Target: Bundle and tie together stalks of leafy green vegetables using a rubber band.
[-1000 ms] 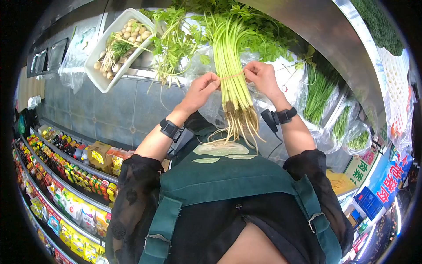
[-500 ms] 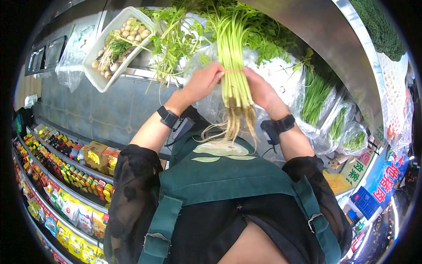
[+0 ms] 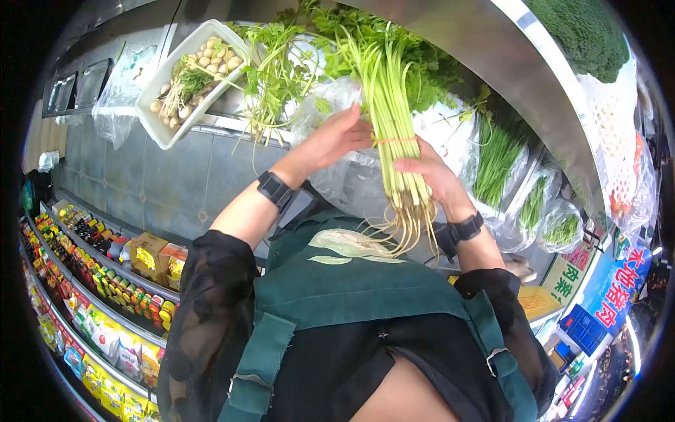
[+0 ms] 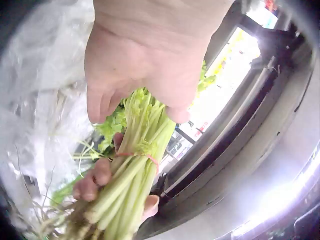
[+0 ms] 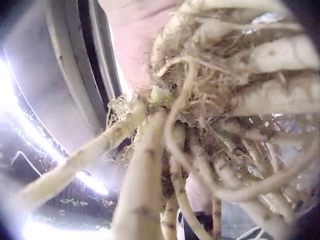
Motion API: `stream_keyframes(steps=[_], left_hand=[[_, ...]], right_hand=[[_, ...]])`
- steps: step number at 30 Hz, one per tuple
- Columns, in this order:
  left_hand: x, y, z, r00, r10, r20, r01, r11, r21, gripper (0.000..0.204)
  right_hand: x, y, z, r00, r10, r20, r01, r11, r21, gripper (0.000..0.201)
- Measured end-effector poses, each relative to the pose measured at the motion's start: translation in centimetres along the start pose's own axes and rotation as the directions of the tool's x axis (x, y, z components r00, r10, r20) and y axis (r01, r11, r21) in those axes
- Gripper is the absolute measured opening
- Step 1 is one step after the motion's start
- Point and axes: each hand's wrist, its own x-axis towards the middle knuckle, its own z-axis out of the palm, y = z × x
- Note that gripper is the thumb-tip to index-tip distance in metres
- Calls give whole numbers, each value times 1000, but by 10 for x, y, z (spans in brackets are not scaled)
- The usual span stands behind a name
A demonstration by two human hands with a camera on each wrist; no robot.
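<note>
A bundle of long green stalks (image 3: 394,112) with pale roots (image 3: 413,214) at its lower end is tied by a thin reddish band (image 3: 396,140). My right hand (image 3: 436,176) grips it just below the band, thumb across the front, fingers behind; in the left wrist view those fingertips (image 4: 89,186) show at the stalks' side. My left hand (image 3: 336,141) is beside the bundle, its thumb raised and fingers extended toward the stalks; whether they touch is unclear. In the right wrist view, roots (image 5: 200,95) cover most of the picture.
A white tub (image 3: 148,105) of small round bulbs stands at the upper left. Loose leafy stems (image 3: 271,84) lie beside it. Bagged green bunches (image 3: 498,165) are at the right, and shelves of packaged goods (image 3: 105,281) at the lower left.
The bundle has moved right and tilted. My left hand has let go of the band area and opened; my right hand has gone from pinching at the band to gripping the stalks below it.
</note>
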Motion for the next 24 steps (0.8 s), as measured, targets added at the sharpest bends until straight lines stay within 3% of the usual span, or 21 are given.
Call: stream_keyframes(steps=[1,3,5,7,8,9,11,13,15,16,17,18,20,21,22,23,24], left_hand=[[5,-1,10,998,-16,64,31,971,-236,63],[22,5,19,997,-25,78,48,950,-310,70],[32,18,33,978,94,186,15,858,-514,75],[41,9,29,985,55,165,44,839,-543,77],[46,0,24,989,87,118,5,784,-621,75],[50,-9,18,991,111,70,-32,722,-691,73],[51,-25,11,993,115,27,-65,725,-685,69],[58,-31,20,992,128,-13,-103,729,-677,65],[63,-16,50,992,-4,-128,-83,739,-668,59],[63,2,75,987,10,-160,-105,793,-600,58],[68,12,86,965,200,-171,-249,902,-353,58],[78,23,94,916,380,-125,-391,917,-81,59],[103,66,136,903,129,-409,-229,952,-205,58],[121,70,128,905,127,-405,-224,954,-201,58],[140,75,105,898,347,-272,-308,935,177,57],[157,81,78,865,497,-62,-400,760,512,57],[170,89,57,812,552,191,-486,457,745,56]], right_hand=[[-8,-3,2,1000,-5,-3,5,1000,-5,72],[-25,-2,5,998,-61,2,60,981,-182,77],[-44,2,1,991,-133,-29,120,955,-271,86],[-73,-10,0,996,-71,-57,11,716,-698,89],[-85,-12,1,995,-73,-70,-8,634,-773,88],[-93,-10,-1,992,-87,-89,-12,642,-766,88],[-111,-4,-5,992,42,-122,-124,586,-800,87],[-121,11,-13,990,18,-141,-122,613,-781,88],[-126,18,-18,980,-46,-191,-119,632,-766,87],[-125,21,-24,971,-77,-228,-130,629,-766,85],[-125,16,-28,969,-78,-234,-132,637,-760,85],[-123,6,-31,949,-166,-268,-105,637,-764,83],[-113,-9,-40,885,-336,-322,-58,606,-793,82],[-104,-13,-45,845,-415,-337,-43,575,-817,83],[-95,-16,-49,843,-416,-342,-43,580,-814,83],[-83,-18,-52,804,-480,-350,4,594,-805,82],[-71,-21,-53,760,-543,-356,55,600,-798,80]])
